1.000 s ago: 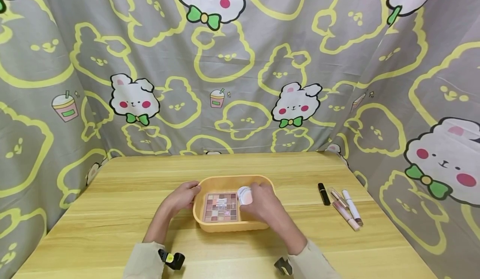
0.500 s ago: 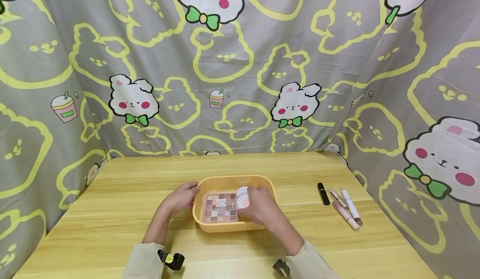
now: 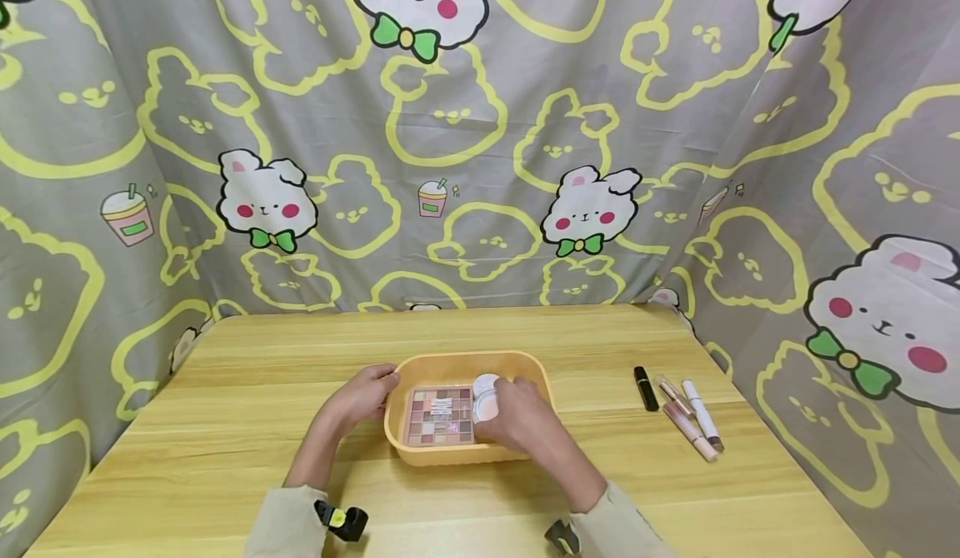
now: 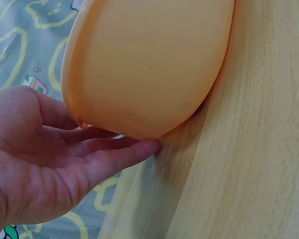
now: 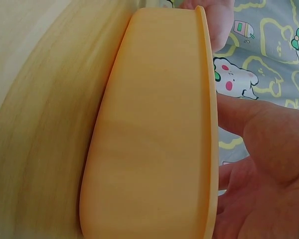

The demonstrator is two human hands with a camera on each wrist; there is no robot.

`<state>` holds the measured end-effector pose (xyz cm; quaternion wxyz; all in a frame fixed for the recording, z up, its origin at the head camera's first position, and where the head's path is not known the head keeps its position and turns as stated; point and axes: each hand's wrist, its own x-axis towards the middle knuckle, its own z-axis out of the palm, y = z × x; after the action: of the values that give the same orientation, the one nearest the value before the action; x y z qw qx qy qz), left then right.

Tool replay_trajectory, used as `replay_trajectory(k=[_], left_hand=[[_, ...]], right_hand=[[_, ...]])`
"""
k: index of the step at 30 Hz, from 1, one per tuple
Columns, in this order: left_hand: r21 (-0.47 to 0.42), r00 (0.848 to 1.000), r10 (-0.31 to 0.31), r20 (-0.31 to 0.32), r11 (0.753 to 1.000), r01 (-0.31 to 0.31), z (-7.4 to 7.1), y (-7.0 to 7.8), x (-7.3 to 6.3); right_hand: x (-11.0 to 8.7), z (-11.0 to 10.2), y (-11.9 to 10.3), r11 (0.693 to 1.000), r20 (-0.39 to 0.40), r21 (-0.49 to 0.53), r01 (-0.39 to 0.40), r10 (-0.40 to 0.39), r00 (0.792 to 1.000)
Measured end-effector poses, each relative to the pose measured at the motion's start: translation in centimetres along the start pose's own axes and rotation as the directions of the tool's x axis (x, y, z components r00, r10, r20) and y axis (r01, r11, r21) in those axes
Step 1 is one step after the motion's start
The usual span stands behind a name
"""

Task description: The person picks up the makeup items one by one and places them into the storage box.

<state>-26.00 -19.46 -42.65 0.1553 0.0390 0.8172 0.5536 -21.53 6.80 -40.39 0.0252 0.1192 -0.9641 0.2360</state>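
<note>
An orange plastic basket sits on the wooden table in front of the person. My left hand holds its left end, the thumb at the rim and other fingers against the outer wall in the left wrist view. Inside lies a flat eyeshadow palette with a grid of pink and brown shades. Just right of it, my right hand reaches down and holds a round compact with a pinkish face, close beside another white round piece. The right fingertips are partly hidden behind the basket wall in the right wrist view.
To the right on the wooden table lie a black tube, a small clear-and-gold tube, a pink tube and a white pen-like stick. A patterned curtain encloses the table behind and at the sides.
My right hand has moved slightly left and lower in the basket, bringing the compact nearer the palette. The left hand and basket have stayed nearly still.
</note>
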Motion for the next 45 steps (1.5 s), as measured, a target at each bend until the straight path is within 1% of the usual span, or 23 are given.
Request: replay_trajectory(k=[8,15,24,31,38,45], left_hand=[[0.024,1.000,-0.012,0.006,1.000,0.012,-0.05,-0.01,0.03],[0.020,0.999,-0.029,-0.018,0.999,0.029,-0.01,0.08,0.11],[0.032,1.000,-0.020,0.002,0.999,0.020,-0.05,0.22,-0.02],[0.029,1.000,-0.017,-0.014,0.999,0.017,-0.02,0.11,0.07],[0.028,1.000,-0.018,-0.016,0.999,0.018,0.01,0.03,0.07],[0.021,1.000,-0.013,-0.009,1.000,0.013,-0.01,0.02,0.01]], right_hand=[[-0.04,0.08,0.08,1.000,0.029,-0.018,0.001,0.000,1.000],[-0.07,0.15,0.22,1.000,0.028,-0.026,0.003,-0.002,1.000],[0.01,0.12,0.23,0.999,0.039,-0.034,0.010,-0.009,0.999],[0.00,0.19,0.28,1.000,0.054,-0.026,0.016,-0.014,0.998],[0.00,0.22,0.34,0.999,0.065,-0.032,0.010,-0.008,0.998],[0.17,0.23,0.49,1.000,0.088,-0.015,0.001,0.001,0.996]])
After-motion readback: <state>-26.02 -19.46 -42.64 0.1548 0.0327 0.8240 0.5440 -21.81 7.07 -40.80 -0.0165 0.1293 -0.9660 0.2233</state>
